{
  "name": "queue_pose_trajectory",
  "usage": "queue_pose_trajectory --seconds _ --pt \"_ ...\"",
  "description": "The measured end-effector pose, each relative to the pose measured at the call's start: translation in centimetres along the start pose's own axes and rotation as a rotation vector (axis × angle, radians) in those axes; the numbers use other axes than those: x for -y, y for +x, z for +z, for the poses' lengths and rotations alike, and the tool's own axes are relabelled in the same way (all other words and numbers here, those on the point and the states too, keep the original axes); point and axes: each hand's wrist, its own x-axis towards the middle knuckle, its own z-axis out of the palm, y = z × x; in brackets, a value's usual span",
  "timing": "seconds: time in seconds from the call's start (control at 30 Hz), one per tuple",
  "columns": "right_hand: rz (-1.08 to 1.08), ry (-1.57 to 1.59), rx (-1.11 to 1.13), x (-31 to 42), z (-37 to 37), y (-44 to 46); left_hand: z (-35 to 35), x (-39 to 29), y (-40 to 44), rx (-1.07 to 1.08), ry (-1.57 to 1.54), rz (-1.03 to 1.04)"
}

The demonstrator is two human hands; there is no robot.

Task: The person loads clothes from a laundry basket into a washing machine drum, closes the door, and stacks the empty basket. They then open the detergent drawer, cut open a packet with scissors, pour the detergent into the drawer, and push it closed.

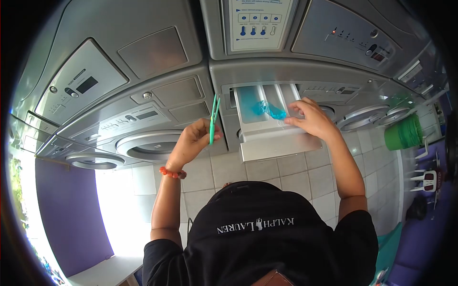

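My left hand (198,138) is closed on green scissors (213,121), whose blades point up and stand slightly apart. To the right of it, a white detergent drawer (267,126) is pulled out of a grey washing machine (238,71). Blue liquid (248,99) lies in the drawer's left compartment. A crumpled, see-through blue packet (273,111) rests across the dividers. My right hand (310,117) is over the drawer's right side, its fingers bent and apart near the packet, with nothing visible between them.
More washers with round doors (150,144) line both sides. Above are control panels (86,86) and an instruction sign (257,24). A green bin (403,133) stands at the far right, with white chairs (424,181) near it. The floor is tiled (286,183).
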Motion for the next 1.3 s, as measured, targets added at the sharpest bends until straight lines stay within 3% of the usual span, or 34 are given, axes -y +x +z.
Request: queue_pose_trajectory --seconds 0.07,0.2,0.43,0.5,0.67,0.73,0.8,0.87,1.0,1.07,1.3 --pt "-0.094 -0.062 -0.04 -0.6 0.9 0.1 1.0 -0.6 0.3 -0.032 0.013 0.033" --pt "-0.031 -0.01 -0.12 0.8 1.3 -0.4 2.4 -1.4 1.2 -0.096 0.062 0.11" --pt "-0.276 0.008 -0.155 0.4 1.7 0.1 4.2 -3.0 2.1 -0.053 0.065 0.132" --pt "-0.302 0.013 -0.213 1.6 1.3 0.6 5.4 -3.8 3.1 -0.088 0.031 0.273" --pt "-0.207 0.265 -0.026 6.1 -1.0 0.8 7.8 -3.7 6.3 -0.187 0.136 0.338" --pt "-0.213 0.339 -0.028 6.0 -0.7 1.4 8.4 -3.7 7.1 -0.335 0.322 0.436" --pt "-0.219 0.415 -0.029 5.5 -0.2 2.2 8.3 -3.7 7.5 -0.343 0.304 0.439" --pt "-0.204 0.829 0.046 4.9 0.4 2.8 8.1 -3.6 7.8 -0.335 0.228 0.406" --pt "-0.344 0.852 -0.011 4.6 1.5 2.3 7.4 -3.7 7.9 -0.351 0.236 0.361" --pt "-0.42 0.524 -0.105 4.8 1.7 1.6 7.3 -3.1 8.2 -0.339 0.241 0.332" --pt "-0.238 0.54 -0.099 5.7 1.4 1.3 7.5 -3.0 7.4 -0.382 0.213 0.327"
